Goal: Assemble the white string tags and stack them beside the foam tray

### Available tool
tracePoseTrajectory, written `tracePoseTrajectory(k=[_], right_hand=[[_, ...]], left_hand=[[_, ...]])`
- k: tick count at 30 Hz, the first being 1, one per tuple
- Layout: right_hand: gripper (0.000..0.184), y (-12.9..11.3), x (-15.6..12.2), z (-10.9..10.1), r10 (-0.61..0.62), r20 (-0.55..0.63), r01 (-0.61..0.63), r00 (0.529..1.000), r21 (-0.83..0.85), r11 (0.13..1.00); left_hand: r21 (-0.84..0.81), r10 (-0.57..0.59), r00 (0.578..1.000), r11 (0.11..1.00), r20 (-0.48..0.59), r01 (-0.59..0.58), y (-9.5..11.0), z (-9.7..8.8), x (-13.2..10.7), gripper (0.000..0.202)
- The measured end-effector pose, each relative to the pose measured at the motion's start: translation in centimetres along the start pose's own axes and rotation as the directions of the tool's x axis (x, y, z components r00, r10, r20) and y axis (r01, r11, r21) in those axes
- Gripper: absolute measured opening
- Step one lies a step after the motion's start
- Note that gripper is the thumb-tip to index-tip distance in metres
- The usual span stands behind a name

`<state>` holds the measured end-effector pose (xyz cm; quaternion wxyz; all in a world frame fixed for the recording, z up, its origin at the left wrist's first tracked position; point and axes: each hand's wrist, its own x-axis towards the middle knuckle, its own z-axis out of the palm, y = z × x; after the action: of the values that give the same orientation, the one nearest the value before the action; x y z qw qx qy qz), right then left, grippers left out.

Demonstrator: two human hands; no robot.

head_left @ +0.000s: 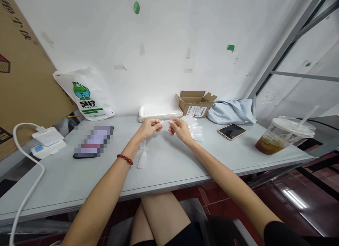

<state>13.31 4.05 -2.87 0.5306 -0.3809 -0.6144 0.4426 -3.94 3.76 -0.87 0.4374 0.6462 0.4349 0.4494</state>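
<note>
I see the left hand (152,127) and right hand (179,129) meeting over the table (166,172), nearer its far edge, fingertips pinching a thin pale piece (165,121) between them, too small for me to make out. Two clear plastic pieces (142,160) lie toward the near edge from the left hand; more translucent pieces (197,133) lie just beside the right. Along the far edge I have a white stack (159,113), an open cardboard box (194,111) and a pale blue cloth bag (230,112). A phone (232,131) lies in front of the cloth bag, and a drink cup (272,140) stands near the right edge. Toward the left edge I see a blurred-out device (94,142), a white charger (49,138) and, at the far left corner, a printed white bag (88,97).
</note>
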Motion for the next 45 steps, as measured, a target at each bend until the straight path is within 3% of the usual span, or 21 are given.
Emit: tracePoseTrajectory(k=[6, 15, 20, 27, 35, 38, 40, 42, 44, 45], right_hand=[[0.045, 0.2, 0.2, 0.0, 0.048, -0.006, -0.047, 0.999, 0.06, 0.997], [0.05, -0.4, 0.2, -0.2, 0.034, 0.012, -0.035, 0.999, 0.173, 0.984], [0.05, -0.6, 0.2, -0.3, 0.011, 0.04, -0.015, 0.999, 0.098, 0.995], [0.042, -0.7, 0.2, -0.5, -0.018, 0.011, 0.018, 1.0, 0.015, 1.0], [0.038, -0.2, 0.3, 0.0, -0.021, -0.031, 0.02, 0.999, -0.017, 1.0], [0.037, -0.8, 0.9, -1.4, -0.049, -0.096, 0.044, 0.994, -0.049, 0.998], [0.035, -1.2, 1.6, -3.5, -0.137, -0.255, 0.106, 0.957, -0.131, 0.986], [0.033, -1.3, 2.4, -6.2, -0.22, -0.438, 0.13, 0.872, -0.228, 0.965], [0.032, -1.1, 3.1, -8.5, -0.254, -0.568, 0.084, 0.783, -0.308, 0.948], [0.031, -0.8, 3.4, -9.4, -0.26, -0.596, 0.05, 0.76, -0.346, 0.937]], left_hand=[[0.05, 0.108, 0.994, 0.993, -0.015, -0.107, -0.4, 0.2, 0.2, 0.034], [-0.013, -0.105, 0.993, 0.994, 0.047, 0.106, 0.8, 0.0, -0.4, 0.044], [0.038, -0.023, 0.996, 0.999, 0.083, 0.02, 1.2, 0.1, -0.5, 0.045], [0.105, 0.082, 0.996, 0.991, 0.027, -0.084, 0.6, 0.6, -0.3, 0.036], [0.153, 0.121, 0.992, 0.981, -0.022, -0.116, 0.7, 1.0, -0.3, 0.03], [0.164, 0.122, 0.992, 0.98, -0.041, -0.113, 0.3, 0.6, 0.1, 0.028], [0.185, 0.091, 0.994, 0.98, -0.069, -0.077, -0.2, -0.3, 0.4, 0.026], [0.244, 0.041, 0.99, 0.97, -0.134, -0.007, -0.8, -1.4, 0.7, 0.022], [0.347, 0.012, 0.983, 0.936, -0.184, 0.053, -1.5, -2.3, 1.1, 0.015], [0.395, 0.015, 0.982, 0.916, -0.19, 0.063, -1.8, -2.6, 1.3, 0.014]])
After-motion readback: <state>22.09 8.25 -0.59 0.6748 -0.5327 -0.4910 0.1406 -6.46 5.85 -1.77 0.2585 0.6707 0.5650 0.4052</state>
